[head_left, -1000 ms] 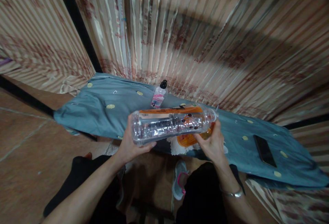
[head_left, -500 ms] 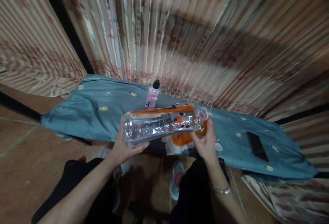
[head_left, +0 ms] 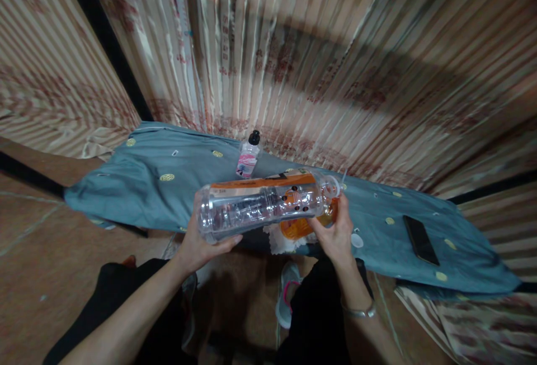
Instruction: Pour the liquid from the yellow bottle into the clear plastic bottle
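Note:
A large clear plastic bottle with an orange label is held almost level, its base to the left and uncapped mouth to the right. My left hand is wrapped round the base end, thumb along the near side. Near the neck, my right hand is closed, its fingers partly hidden behind the bottle. Behind and below the bottle shows an orange see-through container, mostly covered. It is over a white, ragged-edged tissue. A small white cap lies just right of my right hand.
A narrow bench with a blue-green cloth crosses the view. On it are a small bottle with a black cap and pink label and a dark phone. A striped curtain hangs behind; dark poles stand at the sides.
Almost nothing differs. The large bottle and both hands have shifted very slightly left, and the grip looks the same.

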`<action>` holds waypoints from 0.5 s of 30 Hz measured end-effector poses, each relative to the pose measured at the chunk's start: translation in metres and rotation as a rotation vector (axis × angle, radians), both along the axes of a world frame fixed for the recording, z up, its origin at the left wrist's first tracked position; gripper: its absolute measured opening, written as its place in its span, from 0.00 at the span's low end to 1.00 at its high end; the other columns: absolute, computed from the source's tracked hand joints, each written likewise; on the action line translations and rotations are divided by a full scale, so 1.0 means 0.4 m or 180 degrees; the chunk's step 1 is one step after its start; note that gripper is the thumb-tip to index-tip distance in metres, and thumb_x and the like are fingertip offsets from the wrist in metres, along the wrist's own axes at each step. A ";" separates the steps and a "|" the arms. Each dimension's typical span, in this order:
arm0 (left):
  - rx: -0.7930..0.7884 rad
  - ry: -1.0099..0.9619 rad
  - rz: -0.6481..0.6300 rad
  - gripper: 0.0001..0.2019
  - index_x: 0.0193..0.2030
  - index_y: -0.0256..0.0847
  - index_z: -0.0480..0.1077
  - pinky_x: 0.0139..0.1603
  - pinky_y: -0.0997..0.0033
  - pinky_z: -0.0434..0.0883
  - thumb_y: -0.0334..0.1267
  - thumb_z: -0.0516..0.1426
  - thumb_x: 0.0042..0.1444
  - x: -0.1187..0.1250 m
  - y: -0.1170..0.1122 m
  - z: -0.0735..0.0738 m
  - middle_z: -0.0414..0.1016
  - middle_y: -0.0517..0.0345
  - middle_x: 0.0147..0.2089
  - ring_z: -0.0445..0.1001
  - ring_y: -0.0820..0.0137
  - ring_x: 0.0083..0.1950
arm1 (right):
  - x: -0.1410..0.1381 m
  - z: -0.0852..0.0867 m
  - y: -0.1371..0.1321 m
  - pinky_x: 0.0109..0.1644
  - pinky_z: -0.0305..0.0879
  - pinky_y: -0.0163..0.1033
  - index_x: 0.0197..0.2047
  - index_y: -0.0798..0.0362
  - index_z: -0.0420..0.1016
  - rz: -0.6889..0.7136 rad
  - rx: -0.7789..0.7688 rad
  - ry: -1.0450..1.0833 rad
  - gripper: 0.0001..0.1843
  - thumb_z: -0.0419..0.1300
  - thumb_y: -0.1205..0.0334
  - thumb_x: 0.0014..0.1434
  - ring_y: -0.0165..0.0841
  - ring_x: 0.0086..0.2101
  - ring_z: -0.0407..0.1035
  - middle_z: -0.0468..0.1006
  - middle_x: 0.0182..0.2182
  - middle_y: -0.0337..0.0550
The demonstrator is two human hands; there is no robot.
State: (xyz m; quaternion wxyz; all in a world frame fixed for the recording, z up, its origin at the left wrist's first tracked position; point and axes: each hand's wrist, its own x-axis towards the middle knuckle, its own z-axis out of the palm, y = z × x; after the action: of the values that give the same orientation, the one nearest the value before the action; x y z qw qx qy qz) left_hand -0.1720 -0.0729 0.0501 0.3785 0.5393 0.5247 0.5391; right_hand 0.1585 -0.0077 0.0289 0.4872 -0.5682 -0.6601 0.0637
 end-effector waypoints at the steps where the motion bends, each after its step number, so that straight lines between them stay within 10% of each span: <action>1: -0.0020 -0.0004 -0.0029 0.26 0.43 0.46 0.74 0.65 0.37 0.87 0.52 0.79 0.44 -0.003 -0.001 -0.003 0.86 0.54 0.43 0.90 0.47 0.55 | 0.000 0.000 0.000 0.71 0.77 0.64 0.74 0.50 0.71 0.0000 0.0002 -0.0001 0.47 0.74 0.38 0.58 0.55 0.62 0.81 0.84 0.64 0.59; 15: -0.0030 -0.0135 0.0227 0.32 0.48 0.48 0.72 0.62 0.37 0.89 0.53 0.79 0.41 0.013 -0.006 -0.012 0.85 0.52 0.50 0.89 0.46 0.56 | -0.005 0.008 -0.002 0.67 0.80 0.63 0.72 0.52 0.74 -0.0032 0.0081 0.0003 0.43 0.72 0.44 0.58 0.54 0.58 0.83 0.85 0.62 0.58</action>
State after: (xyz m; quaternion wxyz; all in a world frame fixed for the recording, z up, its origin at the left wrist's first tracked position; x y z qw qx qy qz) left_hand -0.1668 -0.0752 0.0453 0.3725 0.5069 0.5381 0.5611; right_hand 0.1565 -0.0086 0.0321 0.4950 -0.5652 -0.6578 0.0532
